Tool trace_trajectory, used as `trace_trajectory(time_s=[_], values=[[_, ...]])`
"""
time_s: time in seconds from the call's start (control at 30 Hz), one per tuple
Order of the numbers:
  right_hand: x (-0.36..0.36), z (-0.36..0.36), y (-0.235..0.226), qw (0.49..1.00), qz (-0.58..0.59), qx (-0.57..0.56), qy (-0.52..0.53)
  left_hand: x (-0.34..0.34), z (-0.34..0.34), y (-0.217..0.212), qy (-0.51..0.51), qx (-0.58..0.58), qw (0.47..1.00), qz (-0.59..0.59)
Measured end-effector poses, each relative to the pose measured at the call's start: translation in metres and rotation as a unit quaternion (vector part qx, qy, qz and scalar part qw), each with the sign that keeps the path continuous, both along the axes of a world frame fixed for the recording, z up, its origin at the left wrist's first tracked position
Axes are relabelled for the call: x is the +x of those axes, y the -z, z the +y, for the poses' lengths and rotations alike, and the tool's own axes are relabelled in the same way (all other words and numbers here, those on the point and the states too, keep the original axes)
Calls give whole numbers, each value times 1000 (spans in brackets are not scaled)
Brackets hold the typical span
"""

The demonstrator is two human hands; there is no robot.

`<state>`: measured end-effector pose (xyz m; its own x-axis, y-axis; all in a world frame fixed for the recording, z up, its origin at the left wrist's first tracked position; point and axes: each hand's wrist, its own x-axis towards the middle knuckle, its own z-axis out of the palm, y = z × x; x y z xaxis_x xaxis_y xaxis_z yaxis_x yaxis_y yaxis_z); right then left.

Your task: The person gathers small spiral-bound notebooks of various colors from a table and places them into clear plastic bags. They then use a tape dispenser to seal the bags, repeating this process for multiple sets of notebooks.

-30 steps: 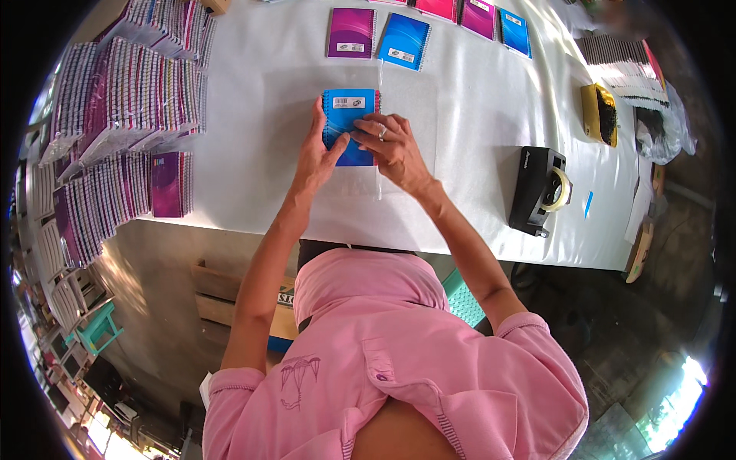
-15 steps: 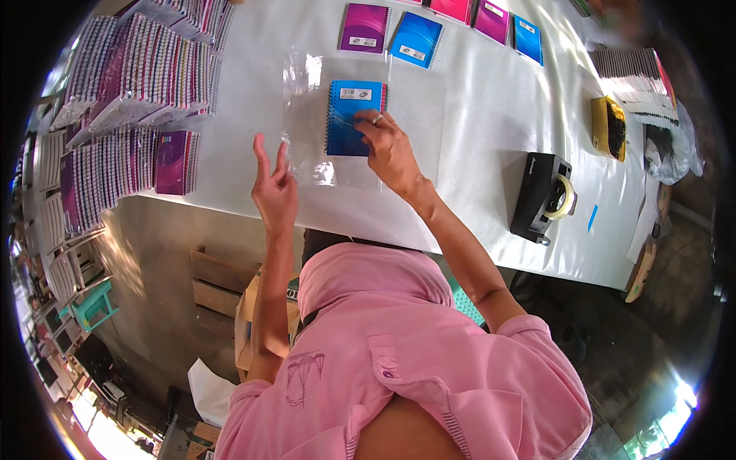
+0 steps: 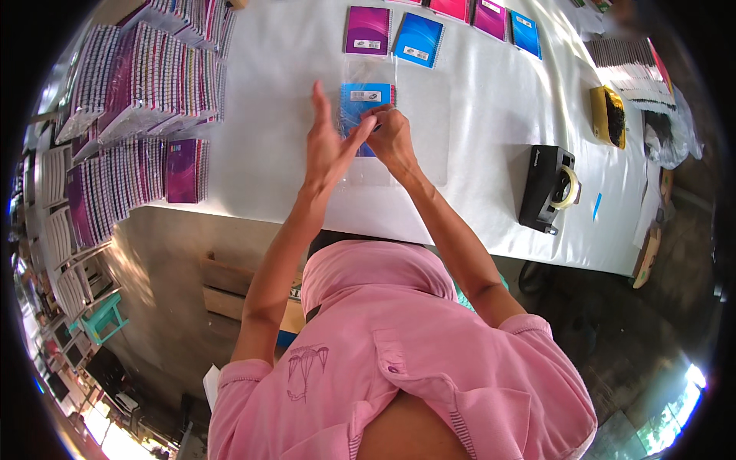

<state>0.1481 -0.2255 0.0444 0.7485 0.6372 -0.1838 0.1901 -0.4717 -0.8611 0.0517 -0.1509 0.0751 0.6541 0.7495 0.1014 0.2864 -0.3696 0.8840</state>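
right hand (image 3: pixel 392 139) pinching one blue notebook (image 3: pixel 363 103), seemingly inside one clear sleeve (image 3: pixel 368 172); left hand (image 3: pixel 328 146) spread; four notebooks (image 3: pixel 418 34) beyond.

You're in bright daylight, glare washing the white table (image 3: pixel 253 115) at upper right; edges bend and darken, hands slightly blurred.

White table (image 3: pixel 268 115) carrying plenty: stacked notebooks (image 3: pixel 146 84) along its left side, a row of loose notebooks (image 3: pixel 418 34) at the far edge, a black tape dispenser (image 3: pixel 548 188) right, a clear sleeve (image 3: pixel 368 172) centre.
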Motion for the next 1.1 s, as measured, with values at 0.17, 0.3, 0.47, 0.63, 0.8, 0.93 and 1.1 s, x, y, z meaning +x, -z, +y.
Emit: trace_trajectory(time_s=[0.17,0.3,0.47,0.63,0.8,0.93,1.1], values=[[2,-4,-8,1000,15,-16,16,2,51,14,-65,-156,974,152],[0,-12,0,996,-49,74,24,16,78,-4,141,233,961,41],[-12,-9,-13,993,-83,77,-19,83,84,-36,566,488,626,222],[-14,-11,-8,994,-71,68,45,76,78,-57,502,304,738,332],[-17,-7,-4,992,-87,83,50,13,47,19,207,46,977,24],[-14,-9,-1,992,-61,100,55,-34,87,61,80,-127,988,29],[-12,-12,-8,988,-96,107,62,-7,116,13,188,253,948,44]])
